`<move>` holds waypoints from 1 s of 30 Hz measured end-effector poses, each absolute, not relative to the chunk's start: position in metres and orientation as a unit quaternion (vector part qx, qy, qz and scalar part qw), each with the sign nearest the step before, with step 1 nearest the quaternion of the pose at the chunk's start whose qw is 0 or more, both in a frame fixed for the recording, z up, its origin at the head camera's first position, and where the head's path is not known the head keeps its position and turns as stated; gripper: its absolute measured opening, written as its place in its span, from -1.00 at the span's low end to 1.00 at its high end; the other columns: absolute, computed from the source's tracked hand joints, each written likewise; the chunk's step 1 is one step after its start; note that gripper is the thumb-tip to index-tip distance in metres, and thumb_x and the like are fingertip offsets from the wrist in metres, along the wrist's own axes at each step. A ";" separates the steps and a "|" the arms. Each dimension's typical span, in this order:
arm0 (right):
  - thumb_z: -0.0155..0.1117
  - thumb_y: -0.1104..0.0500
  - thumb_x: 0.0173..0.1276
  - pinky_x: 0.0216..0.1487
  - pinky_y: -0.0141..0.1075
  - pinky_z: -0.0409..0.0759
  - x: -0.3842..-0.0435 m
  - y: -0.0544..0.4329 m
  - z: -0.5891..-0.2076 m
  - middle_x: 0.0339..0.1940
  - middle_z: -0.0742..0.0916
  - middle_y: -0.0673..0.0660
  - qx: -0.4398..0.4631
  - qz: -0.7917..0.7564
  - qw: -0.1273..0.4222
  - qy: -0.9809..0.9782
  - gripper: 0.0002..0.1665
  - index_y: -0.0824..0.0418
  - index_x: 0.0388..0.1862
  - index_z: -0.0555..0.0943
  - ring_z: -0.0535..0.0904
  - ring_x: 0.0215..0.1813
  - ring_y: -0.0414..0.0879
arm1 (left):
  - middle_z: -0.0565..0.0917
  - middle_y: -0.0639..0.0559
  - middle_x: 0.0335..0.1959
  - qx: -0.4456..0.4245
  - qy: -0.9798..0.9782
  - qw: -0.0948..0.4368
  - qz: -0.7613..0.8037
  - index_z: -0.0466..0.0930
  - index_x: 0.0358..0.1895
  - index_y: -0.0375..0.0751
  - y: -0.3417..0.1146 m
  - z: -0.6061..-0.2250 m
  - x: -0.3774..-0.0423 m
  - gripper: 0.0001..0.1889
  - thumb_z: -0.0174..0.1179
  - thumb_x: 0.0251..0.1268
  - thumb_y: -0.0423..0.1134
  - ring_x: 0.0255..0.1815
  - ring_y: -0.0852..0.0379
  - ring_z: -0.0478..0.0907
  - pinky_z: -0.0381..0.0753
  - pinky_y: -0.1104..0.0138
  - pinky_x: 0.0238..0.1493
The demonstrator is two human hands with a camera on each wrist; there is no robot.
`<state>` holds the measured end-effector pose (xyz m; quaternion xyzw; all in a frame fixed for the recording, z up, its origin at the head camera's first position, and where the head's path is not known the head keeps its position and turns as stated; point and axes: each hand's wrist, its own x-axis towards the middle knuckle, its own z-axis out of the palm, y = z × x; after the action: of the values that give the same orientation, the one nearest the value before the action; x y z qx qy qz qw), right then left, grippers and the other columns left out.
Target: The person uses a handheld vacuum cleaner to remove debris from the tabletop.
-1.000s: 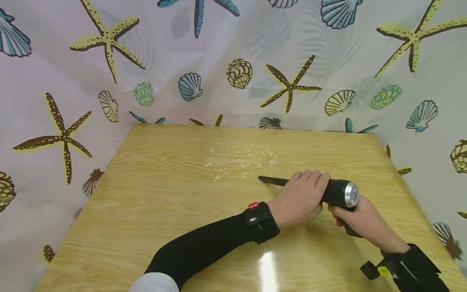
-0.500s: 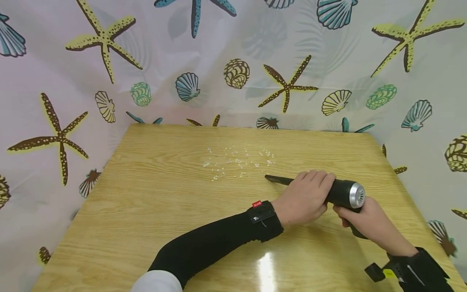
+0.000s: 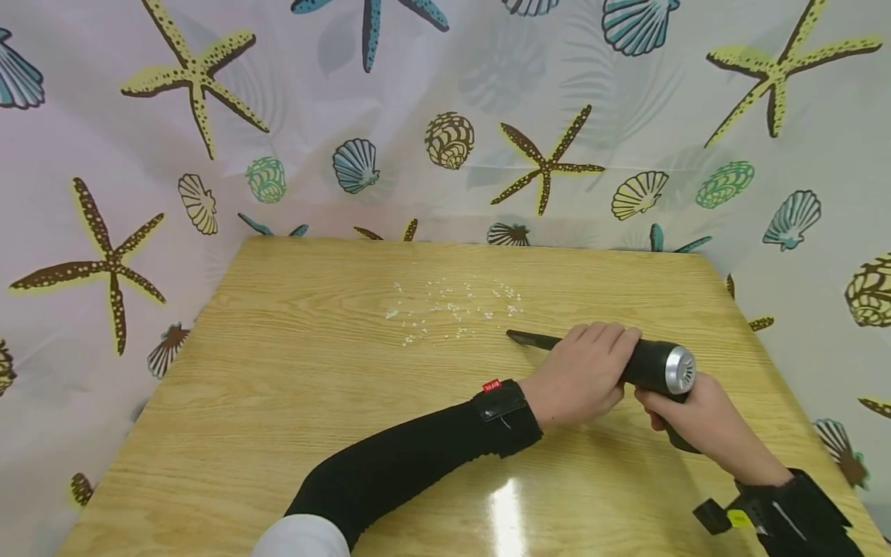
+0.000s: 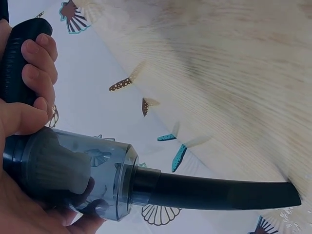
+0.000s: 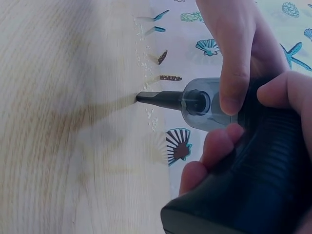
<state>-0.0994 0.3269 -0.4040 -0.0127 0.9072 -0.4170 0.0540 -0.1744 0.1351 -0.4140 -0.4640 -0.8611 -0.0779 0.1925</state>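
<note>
A black handheld vacuum cleaner (image 3: 650, 365) with a silver end cap is held over the right part of the wooden table. My left hand (image 3: 583, 375) grips its body from above, around the clear dust cup (image 4: 109, 161). The right hand (image 3: 710, 418) holds the black handle (image 5: 273, 161), fingers wrapped round it. A slim flat nozzle (image 3: 534, 340) points left, its tip low by the table; whether it touches I cannot tell. Small white bits (image 3: 454, 308) lie scattered left of and beyond the tip. The left hand hides part of the dust cup in the head view.
The light wooden table (image 3: 278, 402) reaches back to a white curtain (image 3: 404, 100) printed with starfish and shells, which also hangs along both sides. A black wrist strap (image 3: 506, 418) with a red tag is on the left wrist. Light reflects near the table's front.
Both hands have drawn the vacuum cleaner slightly right, taking its nozzle tip a little farther from the white bits. Over the last half second it has barely moved.
</note>
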 end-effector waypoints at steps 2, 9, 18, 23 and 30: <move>0.23 0.14 0.48 -0.36 -0.30 0.54 -0.101 0.325 -0.405 -0.51 0.62 0.16 -0.017 -0.421 0.054 0.905 -0.50 0.37 0.25 0.38 0.60 -0.50 -0.02 | 0.53 0.08 0.16 -0.463 -0.862 0.192 -0.076 0.30 0.35 -0.14 0.134 -0.414 -0.175 -0.47 0.08 0.39 -0.04 0.21 0.16 0.50 0.47 0.31 0.29; 0.21 0.11 0.50 -0.37 -0.29 0.53 -0.105 0.322 -0.405 -0.50 0.62 0.17 -0.019 -0.430 0.059 0.901 -0.42 0.32 0.36 0.31 0.60 -0.49 0.01 | 0.52 0.07 0.16 -0.458 -0.865 0.188 -0.081 0.29 0.34 -0.13 0.131 -0.416 -0.180 -0.48 0.08 0.38 -0.04 0.22 0.14 0.49 0.44 0.30 0.32; 0.22 0.13 0.49 -0.37 -0.27 0.56 -0.109 0.318 -0.407 -0.47 0.61 0.20 -0.025 -0.439 0.057 0.896 -0.41 0.33 0.37 0.30 0.60 -0.49 0.00 | 0.53 0.07 0.14 -0.456 -0.866 0.190 -0.083 0.30 0.31 -0.13 0.126 -0.416 -0.183 -0.48 0.12 0.36 -0.03 0.19 0.15 0.50 0.46 0.30 0.30; 0.23 0.14 0.49 -0.38 -0.26 0.55 -0.111 0.315 -0.407 -0.49 0.62 0.19 -0.032 -0.442 0.062 0.895 -0.42 0.32 0.36 0.31 0.60 -0.50 0.00 | 0.53 0.07 0.14 -0.451 -0.869 0.190 -0.080 0.30 0.33 -0.14 0.123 -0.417 -0.183 -0.45 0.12 0.36 -0.02 0.19 0.15 0.50 0.47 0.30 0.29; 0.23 0.14 0.48 -0.37 -0.26 0.57 -0.115 0.312 -0.409 -0.49 0.62 0.19 -0.038 -0.450 0.074 0.889 -0.45 0.34 0.33 0.33 0.60 -0.49 -0.01 | 0.54 0.05 0.12 -0.439 -0.873 0.203 -0.068 0.30 0.37 -0.18 0.117 -0.417 -0.181 -0.40 0.14 0.33 0.00 0.16 0.15 0.51 0.51 0.29 0.22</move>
<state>-0.1150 0.3119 -0.4090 -0.0378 0.8890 -0.4503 0.0738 -0.1806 0.1175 -0.4173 -0.4385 -0.8729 -0.0683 0.2026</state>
